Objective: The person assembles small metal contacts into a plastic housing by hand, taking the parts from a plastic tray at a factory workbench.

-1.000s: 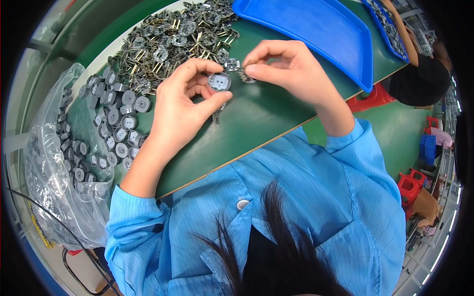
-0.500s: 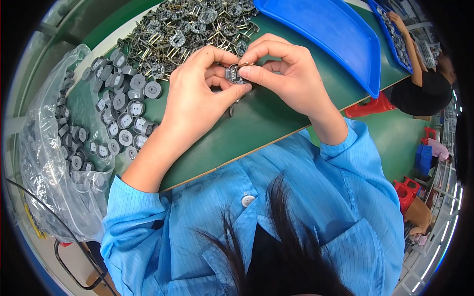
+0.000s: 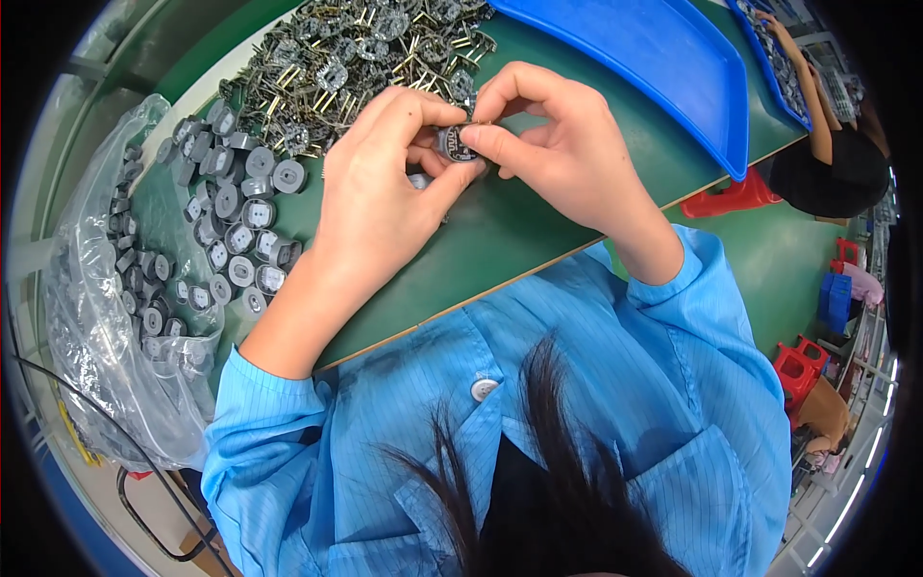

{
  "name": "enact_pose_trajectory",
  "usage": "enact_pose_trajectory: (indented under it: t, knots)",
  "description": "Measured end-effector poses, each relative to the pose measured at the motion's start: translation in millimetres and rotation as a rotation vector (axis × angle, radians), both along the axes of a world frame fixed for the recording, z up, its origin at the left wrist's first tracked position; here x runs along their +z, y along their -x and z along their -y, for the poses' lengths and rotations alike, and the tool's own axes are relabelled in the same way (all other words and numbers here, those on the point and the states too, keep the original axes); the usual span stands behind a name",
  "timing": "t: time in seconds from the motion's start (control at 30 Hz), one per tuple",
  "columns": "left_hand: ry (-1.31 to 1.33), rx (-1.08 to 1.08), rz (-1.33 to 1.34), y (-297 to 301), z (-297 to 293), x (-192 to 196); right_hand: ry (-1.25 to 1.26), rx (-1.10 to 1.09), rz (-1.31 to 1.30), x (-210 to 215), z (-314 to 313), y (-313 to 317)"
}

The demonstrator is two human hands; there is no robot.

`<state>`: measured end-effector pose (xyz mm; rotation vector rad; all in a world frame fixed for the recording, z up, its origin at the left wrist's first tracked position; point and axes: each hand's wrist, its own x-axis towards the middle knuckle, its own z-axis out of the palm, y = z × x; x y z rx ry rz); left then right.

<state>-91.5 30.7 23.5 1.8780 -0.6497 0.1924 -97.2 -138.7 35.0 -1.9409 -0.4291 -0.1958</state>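
Observation:
My left hand [image 3: 370,183] is closed, thumb and fingers gripping a small round grey housing [image 3: 446,144] by its side. A dark round circuit board [image 3: 461,144] with pale markings faces up in the housing. My right hand [image 3: 562,139] pinches at the board's upper edge with thumb and index finger, where a bit of brass-coloured metal shows. Those fingertips partly cover the board. Another grey piece [image 3: 420,180] peeks out beneath my left palm, mostly hidden. Both hands are above the green table [image 3: 519,231].
Behind my hands lies a heap of circuit boards with brass pins [image 3: 332,72]. Grey round housings [image 3: 231,202] are scattered at left, by a clear plastic bag [image 3: 106,317] holding more. A blue tray [image 3: 654,67] sits at far right. Beyond it, another person [image 3: 832,178] reaches into a second tray [image 3: 764,62].
My right fingertips have shifted slightly left and closer over the board's edge, and the metal piece between them shows less. My left hand keeps its grip on the housing. The view has tilted a little.

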Motion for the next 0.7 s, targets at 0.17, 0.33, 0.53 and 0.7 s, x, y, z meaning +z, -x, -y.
enact_pose_trajectory:
  t: [0.17, 0.33, 0.53, 0.7]
  knots:
    - [0.011, 0.013, -0.098, 0.3, -1.1, 3.3, 0.184, -0.049, 0.214, 1.3, -5.9, 3.0]
    - [0.067, -0.011, -0.064, 2.4, -1.7, 1.7, -0.14, 0.031, -0.185, -4.7, -3.2, 2.5]
    - [-0.058, -0.023, 0.058, 4.4, 1.2, 2.5, -0.246, 0.178, -0.525, 4.2, 12.8, -2.3]
    - [-0.135, -0.071, 0.052, 22.2, -3.8, 15.1, -0.245, 0.16, -0.392, -2.9, 11.4, 15.5]
